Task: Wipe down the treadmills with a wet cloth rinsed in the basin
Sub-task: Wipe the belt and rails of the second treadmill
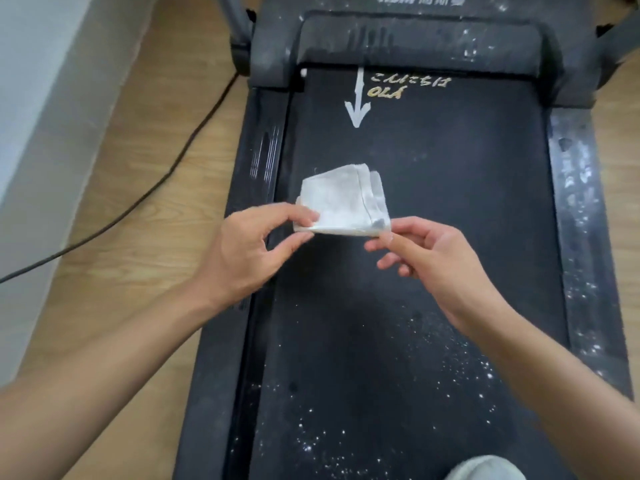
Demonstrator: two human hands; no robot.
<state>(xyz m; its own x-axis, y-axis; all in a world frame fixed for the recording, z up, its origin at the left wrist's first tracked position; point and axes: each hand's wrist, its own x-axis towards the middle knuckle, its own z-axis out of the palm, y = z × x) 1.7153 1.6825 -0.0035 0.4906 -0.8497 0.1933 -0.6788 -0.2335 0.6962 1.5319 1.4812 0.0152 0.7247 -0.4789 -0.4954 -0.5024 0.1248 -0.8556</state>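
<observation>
Stretching crosswise above the treadmill belt [433, 202], fold edge nearest, the white cloth [343, 202] is being pinched at opposite lower corners by left hand [242, 251] and right hand [433, 258].

Even, diffuse light; focus a little soft overall.
Brightest on the wall [45, 98] at left, nearly washed out; treadmill belt [433, 202] dark, low detail; cloth [343, 202] slightly blown; shadows faint; straight edges bow toward the borders.

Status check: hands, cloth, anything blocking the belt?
Left hand and right hand each pinch a corner of the folded white cloth, above the treadmill belt. White specks on belt and right side rail. No obstruction seen.
</observation>
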